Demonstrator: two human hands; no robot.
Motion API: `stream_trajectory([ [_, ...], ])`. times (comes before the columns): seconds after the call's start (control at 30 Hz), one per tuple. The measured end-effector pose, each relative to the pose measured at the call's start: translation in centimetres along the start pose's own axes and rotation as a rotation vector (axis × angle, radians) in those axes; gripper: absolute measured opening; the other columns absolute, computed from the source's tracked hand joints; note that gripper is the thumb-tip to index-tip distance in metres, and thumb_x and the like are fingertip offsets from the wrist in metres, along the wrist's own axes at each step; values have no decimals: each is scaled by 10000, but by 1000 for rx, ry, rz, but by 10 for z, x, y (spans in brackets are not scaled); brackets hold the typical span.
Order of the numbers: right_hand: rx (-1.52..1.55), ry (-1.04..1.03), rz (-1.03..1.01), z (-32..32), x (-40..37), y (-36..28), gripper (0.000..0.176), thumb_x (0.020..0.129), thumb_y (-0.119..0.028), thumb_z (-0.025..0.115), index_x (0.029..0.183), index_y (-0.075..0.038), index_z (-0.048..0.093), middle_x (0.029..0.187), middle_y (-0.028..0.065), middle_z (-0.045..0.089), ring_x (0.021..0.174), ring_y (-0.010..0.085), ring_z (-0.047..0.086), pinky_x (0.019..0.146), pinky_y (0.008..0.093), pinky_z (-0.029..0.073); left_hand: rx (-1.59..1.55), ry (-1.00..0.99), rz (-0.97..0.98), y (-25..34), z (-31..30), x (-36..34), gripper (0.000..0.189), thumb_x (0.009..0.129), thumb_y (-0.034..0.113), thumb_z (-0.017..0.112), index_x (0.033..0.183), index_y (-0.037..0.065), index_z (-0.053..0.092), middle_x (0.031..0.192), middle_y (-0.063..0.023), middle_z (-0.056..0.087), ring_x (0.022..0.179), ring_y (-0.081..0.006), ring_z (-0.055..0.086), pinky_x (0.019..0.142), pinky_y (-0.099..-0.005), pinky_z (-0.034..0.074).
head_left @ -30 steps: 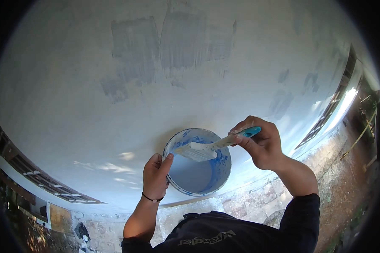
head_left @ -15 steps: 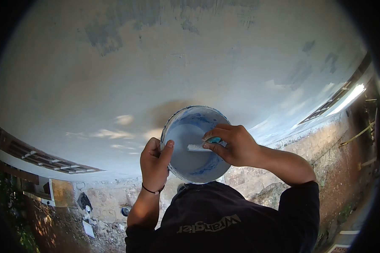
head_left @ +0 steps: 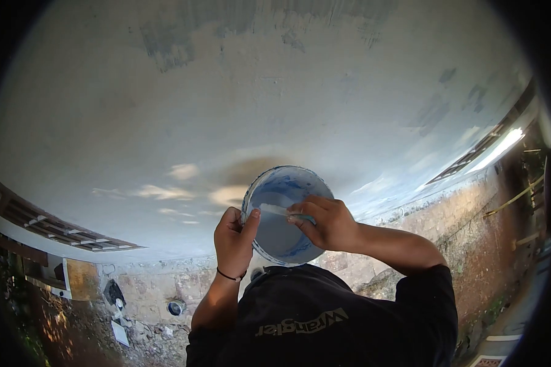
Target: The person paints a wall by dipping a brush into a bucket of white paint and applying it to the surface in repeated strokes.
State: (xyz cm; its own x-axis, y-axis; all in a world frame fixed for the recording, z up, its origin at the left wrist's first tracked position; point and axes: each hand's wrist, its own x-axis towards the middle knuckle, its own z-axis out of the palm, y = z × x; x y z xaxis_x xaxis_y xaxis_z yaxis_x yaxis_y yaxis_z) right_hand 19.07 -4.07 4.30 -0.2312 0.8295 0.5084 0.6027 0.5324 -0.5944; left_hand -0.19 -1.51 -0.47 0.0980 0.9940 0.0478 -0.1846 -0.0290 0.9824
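Observation:
A round paint bucket (head_left: 301, 178) with blue smears on its inner wall is held close in front of my chest. My left hand (head_left: 234, 240) grips its left rim, thumb over the edge and fingers outside. Pale, whitish paint (head_left: 275, 235) lies inside. Over the bucket, my right hand (head_left: 332, 225) is closed on a paintbrush (head_left: 272, 209), its white-coated bristles pointing left toward my left thumb. Most of the brush handle is hidden by the fingers; a bit of teal shows.
A pale painted wall (head_left: 214, 116) with darker grey patches rises ahead. Barred windows sit at left (head_left: 61, 229) and right (head_left: 471, 156). Below runs a rough stone base (head_left: 193, 284). A small container (head_left: 176, 307), a black bag (head_left: 112, 292) and a white sheet (head_left: 119, 333) lie at lower left.
The brush has moved left and up across the bucket, its bristles now close to the left thumb. Bucket and hands sit slightly further right and lower in view.

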Motion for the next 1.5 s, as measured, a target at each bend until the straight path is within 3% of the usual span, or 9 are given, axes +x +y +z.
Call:
stream_trajectory([
  [0.07, 1, 7, -81, 5, 0, 1, 164, 795, -127, 654, 887, -9, 586, 780, 133, 617, 505, 235, 590, 458, 304, 464, -21, 4, 23, 0, -1, 0, 380, 837, 188, 645, 635, 77, 344, 564, 66, 316, 522, -20, 266, 441, -208, 202],
  [0.13, 64, -35, 179, 0, 1, -8, 169, 783, -97, 670, 886, 12, 593, 802, 145, 635, 686, 251, 654, 543, 296, 504, -23, 5, 3, 2, -3, 0, 397, 836, 204, 646, 623, 75, 338, 564, 62, 301, 527, -25, 257, 441, -219, 200],
  [0.2, -120, -116, -95, 1, -4, -9, 159, 787, -95, 665, 884, 9, 595, 801, 153, 634, 705, 249, 656, 568, 293, 507, 2, 15, -13, 4, -4, -1, 404, 834, 210, 647, 617, 73, 335, 563, 59, 299, 529, -28, 255, 442, -223, 199],
  [0.23, 99, -59, 254, -5, 4, -14, 145, 794, -89, 658, 885, 5, 596, 804, 153, 632, 724, 223, 660, 585, 287, 513, 34, 15, -38, 5, -5, 0, 412, 833, 216, 647, 611, 72, 332, 562, 55, 296, 532, -31, 253, 442, -227, 199],
  [0.33, -73, -11, -59, -24, -1, -19, 136, 807, -87, 645, 890, 7, 592, 809, 155, 633, 749, 205, 659, 591, 278, 520, 99, 36, -21, 14, -5, 2, 413, 836, 224, 638, 602, 75, 332, 543, 47, 318, 489, -30, 275, 411, -226, 211],
  [0.47, 495, 274, 308, -90, 29, -45, 149, 877, -103, 558, 898, 43, 536, 776, 103, 586, 734, 184, 636, 595, 283, 566, -114, -8, -113, 49, -5, 15, 381, 836, 229, 631, 603, 98, 360, 518, 40, 367, 403, -33, 314, 342, -221, 222],
  [0.67, 500, 684, -102, -222, 98, -98, 235, 883, -163, 551, 943, 63, 522, 820, 151, 589, 705, 213, 631, 616, 286, 560, -162, -111, -183, 115, 14, 26, 315, 829, 253, 630, 638, 117, 420, 521, 28, 448, 350, -45, 348, 299, -205, 236],
  [1.0, 528, 753, -513, -345, 209, -185, 303, 874, -147, 554, 1009, 118, 496, 931, 182, 565, 823, 253, 613, 753, 298, 560, -174, -188, -97, 152, 35, 14, 286, 820, 264, 638, 680, 103, 447, 530, 16, 467, 344, -53, 346, 304, -203, 241],
  [1.5, -56, 1210, -425, -367, 179, -206, 233, 833, -173, 609, 918, 44, 589, 788, 116, 633, 717, 192, 656, 637, 263, 553, -148, -147, -146, 132, 29, 14, 276, 816, 241, 644, 678, 102, 450, 522, 29, 445, 345, -47, 342, 305, -208, 225],
])
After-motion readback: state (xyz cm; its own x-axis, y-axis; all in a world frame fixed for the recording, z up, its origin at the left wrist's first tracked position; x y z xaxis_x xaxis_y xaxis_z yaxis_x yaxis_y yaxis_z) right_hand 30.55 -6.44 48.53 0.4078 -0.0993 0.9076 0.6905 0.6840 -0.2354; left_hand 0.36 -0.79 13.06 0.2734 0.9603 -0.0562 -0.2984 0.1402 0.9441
